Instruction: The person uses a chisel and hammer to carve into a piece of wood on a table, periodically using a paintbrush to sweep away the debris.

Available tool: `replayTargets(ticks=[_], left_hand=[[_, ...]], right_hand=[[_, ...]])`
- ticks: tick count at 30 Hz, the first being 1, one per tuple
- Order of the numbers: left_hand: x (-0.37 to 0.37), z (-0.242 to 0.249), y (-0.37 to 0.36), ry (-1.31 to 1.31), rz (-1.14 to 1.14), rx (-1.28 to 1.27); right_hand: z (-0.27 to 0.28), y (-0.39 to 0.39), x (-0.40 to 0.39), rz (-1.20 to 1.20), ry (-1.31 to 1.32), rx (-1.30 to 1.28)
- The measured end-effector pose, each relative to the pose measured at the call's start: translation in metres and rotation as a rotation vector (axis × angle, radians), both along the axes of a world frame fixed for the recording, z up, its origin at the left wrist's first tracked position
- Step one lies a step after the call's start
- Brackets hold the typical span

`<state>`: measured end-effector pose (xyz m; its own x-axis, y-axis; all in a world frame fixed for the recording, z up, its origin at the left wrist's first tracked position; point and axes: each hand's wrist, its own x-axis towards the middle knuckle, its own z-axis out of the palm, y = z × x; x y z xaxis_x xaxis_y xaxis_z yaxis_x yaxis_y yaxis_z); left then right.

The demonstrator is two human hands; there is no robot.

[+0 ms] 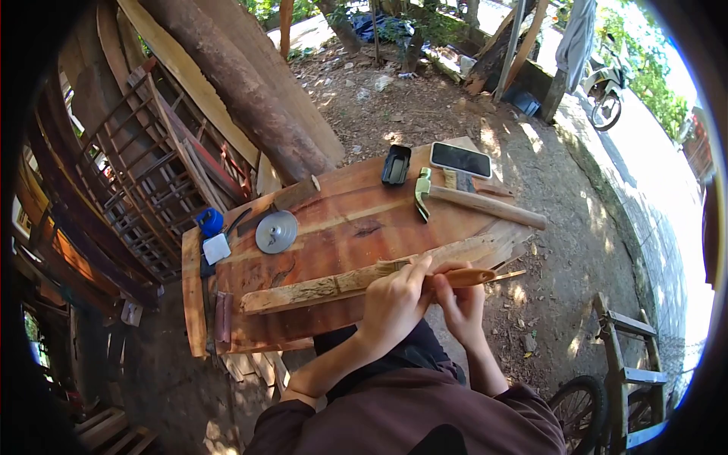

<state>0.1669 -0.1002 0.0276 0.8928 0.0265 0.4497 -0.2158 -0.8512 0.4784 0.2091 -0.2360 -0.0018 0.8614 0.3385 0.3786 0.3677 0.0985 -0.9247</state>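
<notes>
My right hand (461, 305) is closed around the flat wooden handle of a brush (474, 277), with the thumb pressed along it. My left hand (394, 297) curls over the front part of the same brush and hides most of its head. Both hands are just above a long, rough, bark-edged piece of wood (303, 292), which lies along the near side of a reddish wooden slab table (318, 235). A thin pale sliver (509, 275) sticks out beyond the handle's end.
A green-headed claw hammer (485, 206), another brush (462, 180), a phone (461, 159) and a black tray (396, 165) lie toward the far right. At left are a metal disc (276, 231) and a blue object (209, 221). A ladder (633, 371) and wheel (580, 413) stand right.
</notes>
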Motion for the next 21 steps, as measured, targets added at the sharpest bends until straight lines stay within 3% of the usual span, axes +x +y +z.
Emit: replayTargets(ticks=[1, 5, 7, 11, 12, 15, 17, 18, 20, 21], left_hand=[[0.001, 0.002, -0.002, -0.009, -0.014, -0.005], [-0.009, 0.009, 0.023, 0.05, -0.174, -0.133], [-0.024, 0.006, 0.054, -0.12, 0.019, -0.017], [-0.074, -0.005, 0.117, -0.063, 0.381, 0.083], [-0.086, -0.008, 0.129, -0.053, 0.428, 0.105], [-0.109, -0.014, 0.145, 0.003, 0.509, -0.008], [-0.113, -0.023, 0.149, 0.031, 0.518, -0.097], [-0.112, -0.028, 0.151, 0.02, 0.5, 0.119], [-0.11, -0.033, 0.148, 0.002, 0.517, 0.125], [-0.11, -0.036, 0.147, -0.015, 0.536, 0.132]], right_hand=[[0.0, -0.007, 0.002, -0.039, 0.191, 0.104], [0.007, -0.052, 0.04, -0.478, 0.152, 0.103], [0.001, -0.088, 0.058, -0.601, 0.12, 0.132], [-0.033, -0.166, 0.092, -1.107, -0.089, -0.08], [-0.025, -0.164, 0.088, -1.116, -0.083, -0.068], [0.009, -0.153, 0.072, -1.092, -0.18, -0.007], [0.033, -0.092, 0.055, -0.809, -0.199, 0.043], [0.051, -0.056, 0.04, -0.654, -0.142, 0.07], [0.047, 0.006, 0.018, -0.275, 0.076, 0.151], [0.048, 0.037, 0.004, -0.09, 0.066, 0.127]])
